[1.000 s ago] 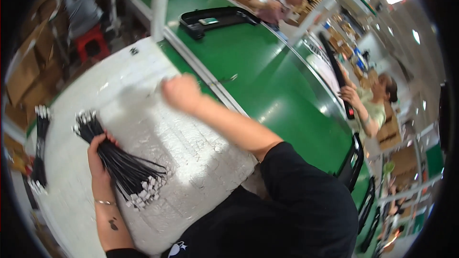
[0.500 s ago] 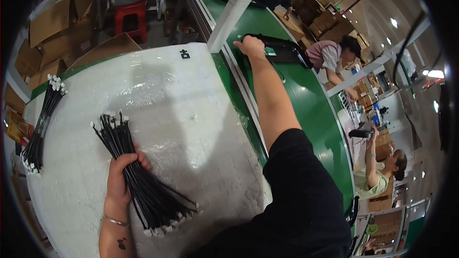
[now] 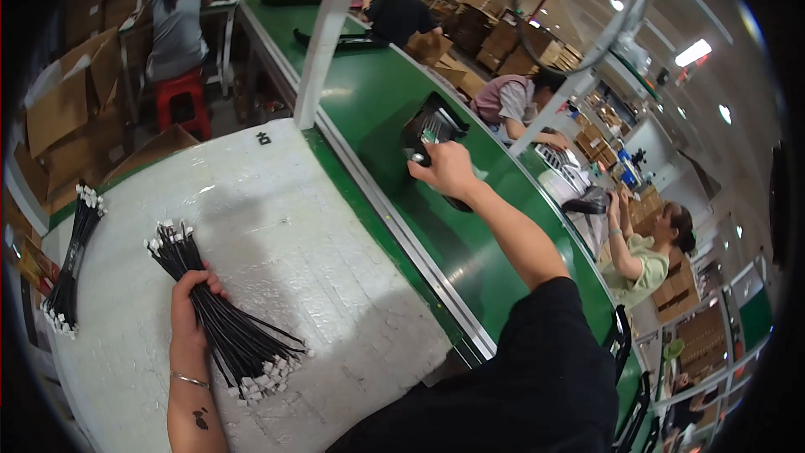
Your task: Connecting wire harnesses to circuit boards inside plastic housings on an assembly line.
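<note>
The right hand (image 3: 443,169) hides part of the black device (image 3: 432,130).

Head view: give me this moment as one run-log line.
left hand: grip on black cable bundle, white table | right hand: grip on black device, green conveyor belt | second cable bundle: table's left edge

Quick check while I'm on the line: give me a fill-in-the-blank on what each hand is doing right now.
1. The left hand grips a bundle of black cables tipped with ____ connectors.
2. The right hand reaches onto the ____ conveyor belt.
3. The right hand touches a ____ device lying on that belt.
4. A second cable bundle lies on the white table, to the ____ of the held one.

Missing words: white; green; black; left
</note>
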A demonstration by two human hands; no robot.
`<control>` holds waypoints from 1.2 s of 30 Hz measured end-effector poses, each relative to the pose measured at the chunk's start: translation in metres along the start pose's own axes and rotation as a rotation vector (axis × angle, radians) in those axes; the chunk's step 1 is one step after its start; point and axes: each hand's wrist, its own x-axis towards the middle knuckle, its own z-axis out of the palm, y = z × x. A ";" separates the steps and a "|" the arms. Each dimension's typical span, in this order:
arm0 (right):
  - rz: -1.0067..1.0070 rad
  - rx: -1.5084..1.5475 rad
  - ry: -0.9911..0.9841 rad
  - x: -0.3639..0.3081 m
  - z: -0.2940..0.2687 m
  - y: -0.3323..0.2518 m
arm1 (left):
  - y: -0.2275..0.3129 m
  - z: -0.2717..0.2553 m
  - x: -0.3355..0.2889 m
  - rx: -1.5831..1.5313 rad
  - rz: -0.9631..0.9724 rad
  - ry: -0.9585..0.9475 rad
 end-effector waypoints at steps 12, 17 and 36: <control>-0.813 -0.010 0.094 -0.188 -0.105 -0.072 | 0.080 0.058 -0.186 -0.234 0.438 -0.818; -0.625 0.277 0.010 -0.146 -0.037 -0.063 | 0.022 0.070 -0.199 -0.228 0.301 -0.729; -0.581 0.326 0.243 -0.149 -0.025 -0.182 | -0.052 0.085 -0.130 0.479 -0.176 -0.145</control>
